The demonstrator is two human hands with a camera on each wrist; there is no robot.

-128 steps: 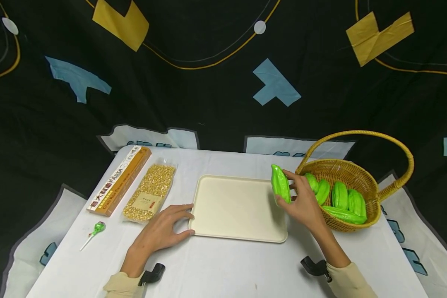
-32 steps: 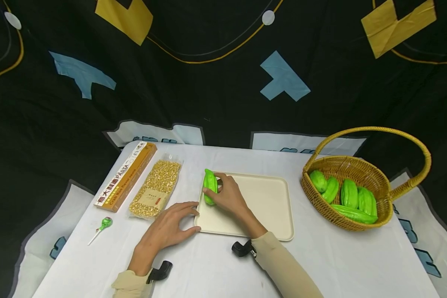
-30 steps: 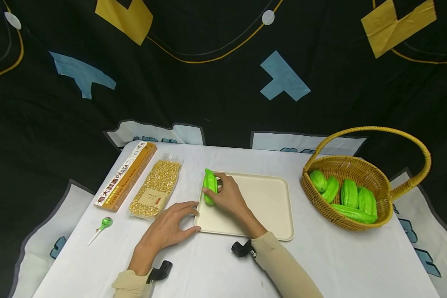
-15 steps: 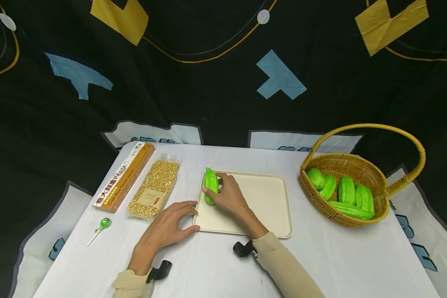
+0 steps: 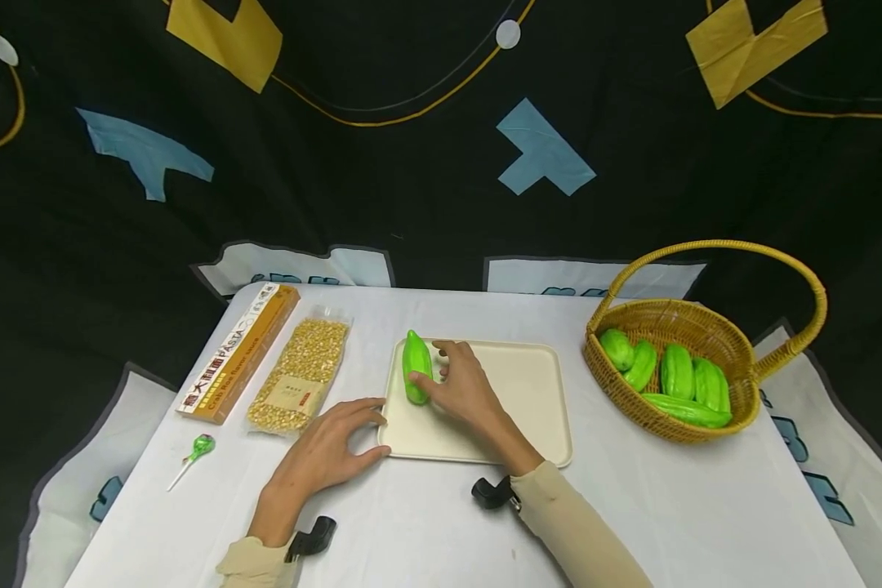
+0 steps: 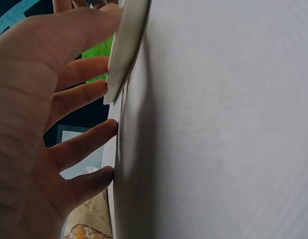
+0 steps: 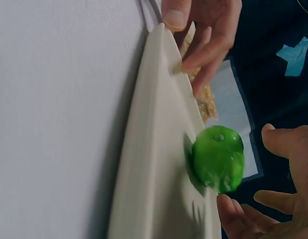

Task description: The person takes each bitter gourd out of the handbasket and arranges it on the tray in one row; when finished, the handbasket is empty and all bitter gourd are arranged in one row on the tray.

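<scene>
A bright green, ridged fruit (image 5: 416, 358), its exact kind unclear, lies lengthwise near the left end of a cream tray (image 5: 510, 408). My right hand (image 5: 472, 398) hovers over the tray at the fruit's right side. In the right wrist view the thumb and fingers stand spread around the fruit (image 7: 219, 159), with a gap at the thumb. At the tray's left edge, my left hand (image 5: 327, 451) touches the rim with extended fingertips and thumb. The left wrist view shows those fingers (image 6: 84, 94) spread, and the tray's rim (image 6: 128, 40) beside them.
Right of the tray stands a wicker basket (image 5: 617, 398) with a tall handle, holding several similar green fruits (image 5: 678, 371). To the left lie a pasta box (image 5: 238, 353), a clear bag of corn kernels (image 5: 301, 367) and a green lollipop (image 5: 200, 447).
My right hand carried the green fruit from beside the basket to the tray's left end, then let go and drew slightly right. My left hand has stayed at the tray's edge.
</scene>
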